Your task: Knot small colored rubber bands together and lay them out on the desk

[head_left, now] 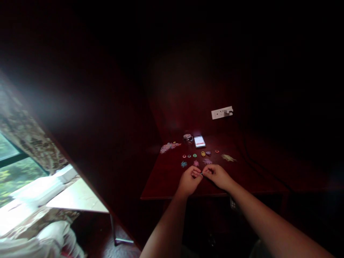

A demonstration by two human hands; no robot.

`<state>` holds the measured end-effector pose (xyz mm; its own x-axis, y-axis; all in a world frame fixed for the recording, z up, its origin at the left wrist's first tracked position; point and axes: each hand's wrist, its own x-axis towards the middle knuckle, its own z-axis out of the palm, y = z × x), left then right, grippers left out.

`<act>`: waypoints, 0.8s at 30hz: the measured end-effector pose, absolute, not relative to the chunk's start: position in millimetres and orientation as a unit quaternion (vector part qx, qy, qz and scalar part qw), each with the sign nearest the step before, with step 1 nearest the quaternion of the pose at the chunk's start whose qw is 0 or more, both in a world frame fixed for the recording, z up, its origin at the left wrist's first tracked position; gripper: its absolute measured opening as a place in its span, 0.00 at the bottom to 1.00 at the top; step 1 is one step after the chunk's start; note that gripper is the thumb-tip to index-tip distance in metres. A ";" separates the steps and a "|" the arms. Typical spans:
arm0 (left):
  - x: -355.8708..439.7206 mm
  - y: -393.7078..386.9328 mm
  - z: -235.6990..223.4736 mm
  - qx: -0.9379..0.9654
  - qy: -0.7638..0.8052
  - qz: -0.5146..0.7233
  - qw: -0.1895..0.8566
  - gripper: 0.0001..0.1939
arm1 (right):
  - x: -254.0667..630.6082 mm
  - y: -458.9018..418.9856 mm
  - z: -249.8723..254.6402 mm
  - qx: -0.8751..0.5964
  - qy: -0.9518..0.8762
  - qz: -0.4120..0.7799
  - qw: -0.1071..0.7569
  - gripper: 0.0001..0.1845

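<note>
My left hand (189, 180) and my right hand (217, 175) meet over the front of a dark red table (163, 184). Both are closed in a pinch on a small blue-green band (201, 173), mostly hidden by the fingertips. Just beyond them lie little heaps of thin bands: a teal heap (184, 164), a pink heap (196, 163) and a purple heap (207, 161). Behind these runs a row of small rings that look like hair ties, among them a green ring (195, 155), a yellow ring (203, 154) and an orange-red ring (217, 151).
A mixed heap of coloured bands (169, 147) lies at the table's left, a pale yellow heap (228, 157) at its right. Farther back are a round clear container (187, 138) and a lit phone (199, 142). A socket strip (221, 112) is on the wall; a dark partition (107, 125) stands left.
</note>
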<state>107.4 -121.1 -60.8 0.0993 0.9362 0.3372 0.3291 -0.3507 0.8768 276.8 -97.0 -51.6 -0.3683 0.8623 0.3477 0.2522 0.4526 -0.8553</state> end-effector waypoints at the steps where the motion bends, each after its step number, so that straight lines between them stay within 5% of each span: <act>1: 107.5 -120.8 -60.7 0.671 0.470 0.475 0.322 0.04 | 276.8 -96.8 -52.1 -0.375 -0.743 0.365 0.418 0.10; 24: 106.2 -120.6 -56.8 0.668 0.466 0.479 0.327 0.05 | 274.9 -94.1 -57.8 -0.368 -0.740 0.384 0.412 0.09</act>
<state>106.2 -120.6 -56.8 0.1076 0.9361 0.3349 0.3094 -0.3516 0.8836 274.9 -94.1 -57.8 -0.3900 0.8606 0.3276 0.2276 0.4348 -0.8713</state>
